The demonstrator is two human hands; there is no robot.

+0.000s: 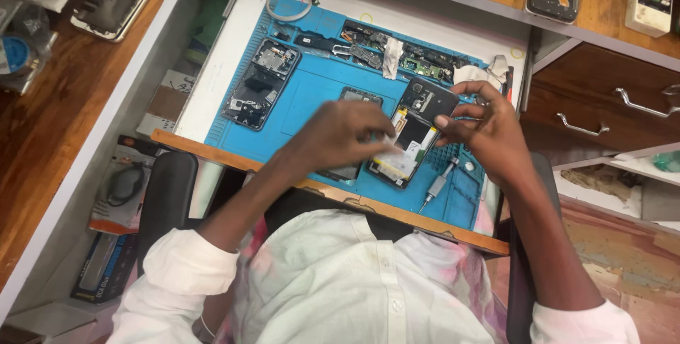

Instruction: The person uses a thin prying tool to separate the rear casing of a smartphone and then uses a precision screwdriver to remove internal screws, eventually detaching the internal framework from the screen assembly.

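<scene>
The right hand (489, 132) grips the top of an opened phone (414, 139) lying on the blue mat (312, 89). The left hand (340, 135), fingers curled, pinches something at its middle. A screwdriver (438, 185) lies just beside.

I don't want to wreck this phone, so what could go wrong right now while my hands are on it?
The opened phone sits near the mat's front edge; a slip by the left hand or right hand might push it off. The screwdriver lies loose beside it and could roll away. Small parts along the back could get knocked and lost.
</scene>
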